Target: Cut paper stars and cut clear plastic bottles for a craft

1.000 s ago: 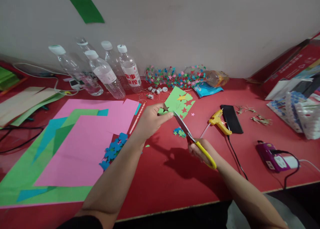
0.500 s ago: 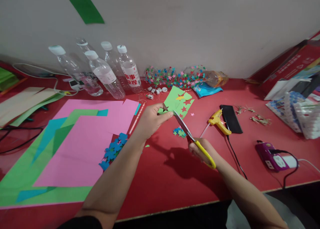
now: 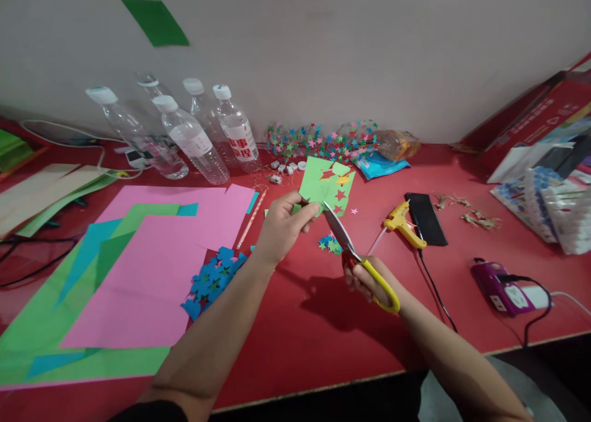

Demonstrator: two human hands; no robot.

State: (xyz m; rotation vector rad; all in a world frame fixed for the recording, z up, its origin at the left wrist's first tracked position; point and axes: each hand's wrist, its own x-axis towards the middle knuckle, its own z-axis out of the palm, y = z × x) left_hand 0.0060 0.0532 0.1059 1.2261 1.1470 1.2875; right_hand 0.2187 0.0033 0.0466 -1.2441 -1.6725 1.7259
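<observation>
From the head view, the left hand pinches green paper mid-scene; the right hand is clamped on yellow-handled scissors, tips at the paper. Far left, clear bottles stand, contents indistinct; an orange-labelled bottle lies far right-of-centre.

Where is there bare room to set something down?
Red table lies bare at the front between the forearms, and at the back between the blue packet and red box, behind the phone. Paper sheets and bottles crowd the left.
</observation>
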